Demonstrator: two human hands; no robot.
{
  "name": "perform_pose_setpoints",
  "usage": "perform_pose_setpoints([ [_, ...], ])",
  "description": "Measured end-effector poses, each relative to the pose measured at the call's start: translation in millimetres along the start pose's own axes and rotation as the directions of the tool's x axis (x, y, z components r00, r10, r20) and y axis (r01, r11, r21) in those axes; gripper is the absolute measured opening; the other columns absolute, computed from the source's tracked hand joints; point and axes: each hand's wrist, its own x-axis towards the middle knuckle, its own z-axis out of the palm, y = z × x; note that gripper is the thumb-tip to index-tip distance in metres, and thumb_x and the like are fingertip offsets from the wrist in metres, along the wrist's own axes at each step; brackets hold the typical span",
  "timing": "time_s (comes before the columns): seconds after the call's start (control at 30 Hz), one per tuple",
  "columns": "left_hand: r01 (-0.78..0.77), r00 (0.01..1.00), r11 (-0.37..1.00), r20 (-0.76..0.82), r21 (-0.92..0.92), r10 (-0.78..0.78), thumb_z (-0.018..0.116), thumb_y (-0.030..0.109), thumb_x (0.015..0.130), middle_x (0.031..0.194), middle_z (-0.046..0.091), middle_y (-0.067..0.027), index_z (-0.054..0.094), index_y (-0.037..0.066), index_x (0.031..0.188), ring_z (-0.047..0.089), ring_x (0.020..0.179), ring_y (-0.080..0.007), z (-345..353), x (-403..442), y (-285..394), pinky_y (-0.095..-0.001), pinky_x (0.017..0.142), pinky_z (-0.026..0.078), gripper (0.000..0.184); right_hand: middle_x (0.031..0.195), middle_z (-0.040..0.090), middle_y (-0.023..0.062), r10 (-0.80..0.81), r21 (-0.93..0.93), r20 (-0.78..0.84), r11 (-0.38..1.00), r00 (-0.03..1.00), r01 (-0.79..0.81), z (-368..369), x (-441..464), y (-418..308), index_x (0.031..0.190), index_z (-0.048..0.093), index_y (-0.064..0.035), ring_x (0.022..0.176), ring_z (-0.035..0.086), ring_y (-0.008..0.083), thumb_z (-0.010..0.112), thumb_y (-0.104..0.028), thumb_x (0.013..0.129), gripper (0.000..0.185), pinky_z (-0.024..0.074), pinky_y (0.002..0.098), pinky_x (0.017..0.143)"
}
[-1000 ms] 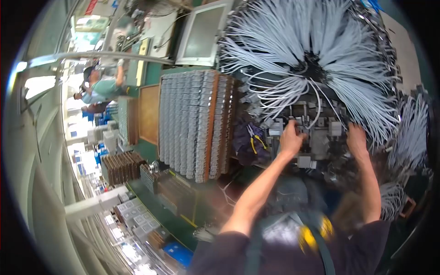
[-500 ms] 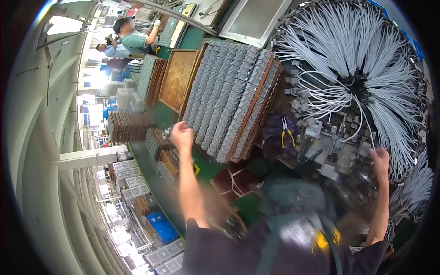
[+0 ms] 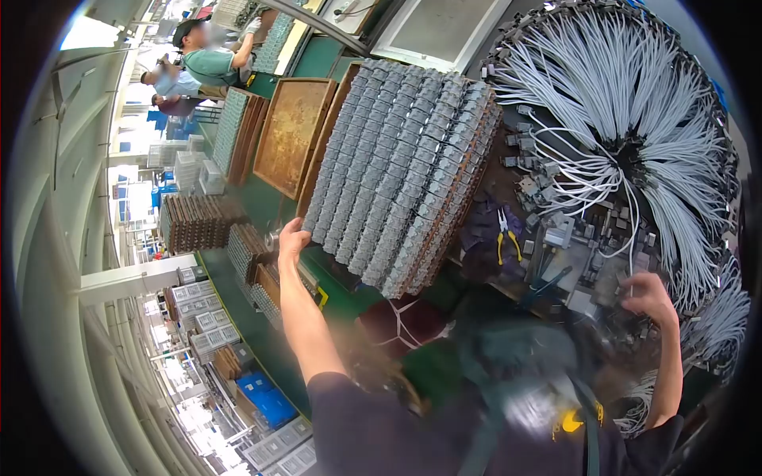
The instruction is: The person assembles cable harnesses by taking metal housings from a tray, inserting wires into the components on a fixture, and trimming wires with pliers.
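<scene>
My left hand (image 3: pixel 292 239) is closed at the near left corner of the top tray (image 3: pixel 305 208), its fingertips against the edge. Rows of grey metal-looking parts (image 3: pixel 389 174) cover this tray, which rests on a stack. On the other side, my right hand (image 3: pixel 649 297) has its fingers bent around the end of a white cable (image 3: pixel 633 252). That cable comes down from a large round rack of white cables (image 3: pixel 611 87). The gripped end is hidden by my fingers. Small metal blocks (image 3: pixel 582 303) lie on the bench beside this hand.
Yellow-handled pliers (image 3: pixel 508 242) lie on a dark cloth between the tray and the bench. A dark red stool seat (image 3: pixel 389 327) stands below the stack. A brown tray (image 3: pixel 292 131) leans behind it. Co-workers (image 3: pixel 210 59) are at the far left, beyond more stacked trays (image 3: pixel 198 222).
My view has shifted slightly. My left hand has moved left and slightly down, at the tray corner. My right hand has come lower and left, with the cable still at its fingers.
</scene>
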Motion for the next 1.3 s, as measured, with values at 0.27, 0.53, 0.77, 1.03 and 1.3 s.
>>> perform_pose_setpoints([
  [0.27,-0.118,0.993,0.988,0.035,0.102,0.115,0.062,-0.012,0.079,0.154,0.046,-0.0177,0.041,-0.002,0.15,0.055,0.129,-0.0264,-15,26,-24,-0.0343,0.095,0.052,0.075,0.094,0.065,0.0115,-0.253,-0.275,0.257,0.906,0.933,0.322,-12,18,31,0.109,0.07,-0.0025,0.09,0.066,0.028,0.084,-0.004,0.056,0.056,0.0527,0.0383,0.079],
  [0.53,-0.14,0.99,0.987,-0.008,0.078,0.142,0.058,-0.015,0.083,0.144,0.055,-0.0147,0.044,0.0,0.148,0.064,0.107,-0.0221,-17,26,-17,-0.0292,0.083,0.054,0.068,0.103,0.057,0.017,-0.246,-0.689,0.041,0.695,0.968,0.206,-12,-11,60,0.097,0.061,-0.0028,0.096,0.061,0.0393,0.073,-0.002,0.068,0.031,0.0495,0.0468,0.081],
  [0.77,-0.466,0.816,0.871,-0.306,0.155,0.491,0.079,-0.01,0.075,0.125,0.062,-0.013,0.052,0.0,0.14,0.061,0.111,-0.023,-33,30,-29,-0.0341,0.097,0.049,0.071,0.102,0.063,0.0169,-0.146,-0.648,0.092,0.743,0.985,0.171,-39,-4,41,0.099,0.065,-0.0032,0.096,0.064,0.0374,0.077,-0.004,0.066,0.035,0.053,0.0442,0.082],
  [1.03,-0.784,0.619,0.581,-0.22,-0.218,0.754,0.073,0.001,0.087,0.119,0.065,-0.0113,0.054,0.001,0.14,0.062,0.104,-0.0182,196,-184,154,-0.0314,0.09,0.052,0.056,0.108,0.072,0.0115,0.059,-0.321,0.689,0.919,0.722,0.23,-39,74,36,0.123,0.068,-0.0051,0.093,0.069,0.0259,0.09,-0.013,0.059,0.069,0.0553,0.0403,0.078],
  [1.3,-0.862,0.044,0.368,0.671,-0.349,0.741,0.081,0.014,0.062,0.118,0.066,-0.0166,0.068,0.0,0.111,0.064,0.112,-0.0331,557,-369,92,-0.0406,0.099,0.05,0.053,0.084,0.074,0.011,-0.231,-0.026,0.502,0.959,0.833,0.282,-58,43,16,0.097,0.073,-0.0002,0.075,0.071,0.0176,0.094,-0.02,0.06,0.047,0.0544,0.0324,0.063],
])
